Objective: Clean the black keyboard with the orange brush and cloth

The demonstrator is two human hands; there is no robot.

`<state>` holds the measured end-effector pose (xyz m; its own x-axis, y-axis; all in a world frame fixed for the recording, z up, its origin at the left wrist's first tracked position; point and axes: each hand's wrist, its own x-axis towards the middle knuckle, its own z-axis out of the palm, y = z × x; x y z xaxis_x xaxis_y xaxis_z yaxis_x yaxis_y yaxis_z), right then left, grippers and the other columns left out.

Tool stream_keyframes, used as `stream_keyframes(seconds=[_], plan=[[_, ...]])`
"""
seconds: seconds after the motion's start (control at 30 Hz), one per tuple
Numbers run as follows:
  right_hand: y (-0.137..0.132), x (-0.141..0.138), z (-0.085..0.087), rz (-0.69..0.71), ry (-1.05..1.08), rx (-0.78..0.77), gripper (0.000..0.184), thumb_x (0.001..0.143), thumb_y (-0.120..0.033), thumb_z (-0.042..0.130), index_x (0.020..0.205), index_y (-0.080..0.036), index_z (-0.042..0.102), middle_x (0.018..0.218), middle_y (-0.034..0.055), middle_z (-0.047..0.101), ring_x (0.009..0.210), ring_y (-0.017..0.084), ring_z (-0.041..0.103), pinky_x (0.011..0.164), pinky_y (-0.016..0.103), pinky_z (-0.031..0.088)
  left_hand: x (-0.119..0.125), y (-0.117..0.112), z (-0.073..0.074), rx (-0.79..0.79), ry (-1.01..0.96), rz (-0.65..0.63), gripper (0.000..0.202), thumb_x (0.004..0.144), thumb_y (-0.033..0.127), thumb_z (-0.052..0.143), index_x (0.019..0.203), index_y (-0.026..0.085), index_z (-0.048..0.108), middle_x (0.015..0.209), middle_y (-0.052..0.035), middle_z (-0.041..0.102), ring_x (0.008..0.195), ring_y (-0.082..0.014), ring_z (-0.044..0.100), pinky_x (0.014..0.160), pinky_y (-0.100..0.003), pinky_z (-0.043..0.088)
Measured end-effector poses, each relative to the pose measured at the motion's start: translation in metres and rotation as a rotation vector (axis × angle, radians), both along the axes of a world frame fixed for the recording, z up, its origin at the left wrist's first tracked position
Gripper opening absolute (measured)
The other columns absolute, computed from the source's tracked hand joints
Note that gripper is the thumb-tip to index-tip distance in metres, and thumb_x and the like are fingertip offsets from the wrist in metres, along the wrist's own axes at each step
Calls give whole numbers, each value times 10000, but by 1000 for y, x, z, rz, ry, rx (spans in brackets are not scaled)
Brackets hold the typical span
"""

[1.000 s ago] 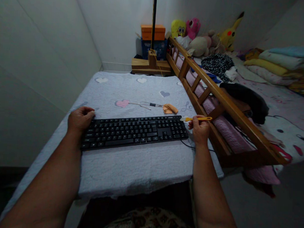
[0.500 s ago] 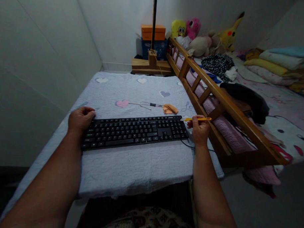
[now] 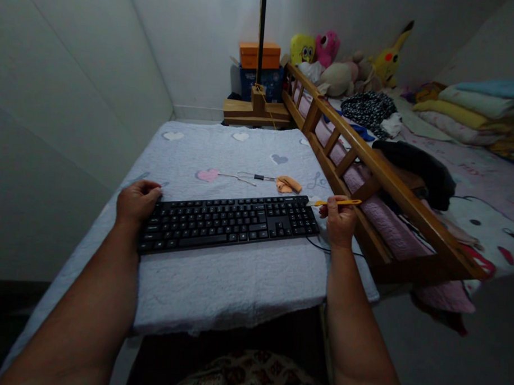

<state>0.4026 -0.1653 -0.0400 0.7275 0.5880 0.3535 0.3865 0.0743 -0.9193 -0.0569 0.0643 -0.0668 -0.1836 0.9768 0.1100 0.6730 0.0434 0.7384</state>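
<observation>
A black keyboard lies across the cloth-covered table, its cable coming out at the right end. At its left end my left hand is closed against the upper corner, thumb along the edge; the fingertips are partly hidden. Pinched between the thumb and fingers of my right hand is a small brush with a yellow handle. The brush's pale tip is over the top right corner of the number pad. Behind the keyboard lie a thin wire tool with a black sleeve and a crumpled orange cloth.
A wooden bed rail runs along the table's right side, close to my right hand. Beyond it, the bed holds folded bedding, clothes and plush toys. At the back stand an orange box and a dark pole on a wooden base.
My right hand has shifted slightly to the right with the brush. My left hand and the keyboard stay in place.
</observation>
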Motion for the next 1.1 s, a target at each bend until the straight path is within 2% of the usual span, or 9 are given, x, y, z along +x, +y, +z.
stream_keyframes(seconds=[0.1, 0.33, 0.5, 0.67, 0.83, 0.97, 1.1], plan=[[0, 0, 0, 6, -23, -30, 465, 876, -712, 666, 859, -255, 582, 587, -53, 621, 503, 151, 587, 538, 280, 486, 2, -2, 2, -3, -1, 2, 306, 706, 363, 664, 936, 182, 750, 812, -10, 693, 818, -202, 636, 918, -347, 550], [-5, 8, 0, -88, -193, -137, 365, 927, -593, 558, 764, -267, 555, 516, -65, 516, 507, 167, 524, 615, 314, 451, 5, -6, 9, -16, -4, 5, 302, 708, 361, 658, 933, 178, 742, 803, -8, 676, 791, -192, 627, 896, -342, 536], [-7, 18, -4, -143, -229, -148, 330, 903, -550, 541, 733, -267, 556, 546, -51, 490, 594, 194, 548, 656, 328, 437, 4, -5, 6, -11, -8, 8, 310, 694, 372, 649, 928, 190, 742, 817, -11, 684, 808, -202, 632, 888, -342, 538], [-9, 18, -6, -124, -123, -100, 354, 933, -578, 554, 759, -270, 534, 528, -64, 479, 538, 174, 526, 598, 305, 436, 0, -2, 1, -8, -5, 2, 328, 703, 390, 660, 945, 188, 751, 830, -18, 693, 819, -208, 633, 891, -349, 547], [-7, 9, -1, -49, -55, -72, 398, 939, -644, 599, 844, -259, 571, 552, -58, 578, 494, 159, 562, 550, 282, 452, -1, -1, -1, -3, 6, -4, 325, 703, 388, 660, 942, 188, 753, 837, -22, 700, 817, -210, 641, 895, -352, 546], [-5, 7, 0, -25, -90, -96, 410, 931, -657, 606, 841, -258, 575, 564, -49, 602, 499, 164, 579, 557, 290, 465, -1, -1, -1, 6, -2, -2, 337, 698, 394, 657, 947, 187, 753, 827, -16, 694, 810, -206, 638, 896, -347, 543], [-7, 12, -2, -68, -185, -142, 373, 957, -597, 552, 789, -264, 563, 526, -55, 542, 530, 175, 562, 613, 307, 459, 0, -2, 1, -8, -6, 0, 326, 699, 380, 652, 942, 184, 746, 819, -12, 695, 816, -201, 637, 917, -346, 544]])
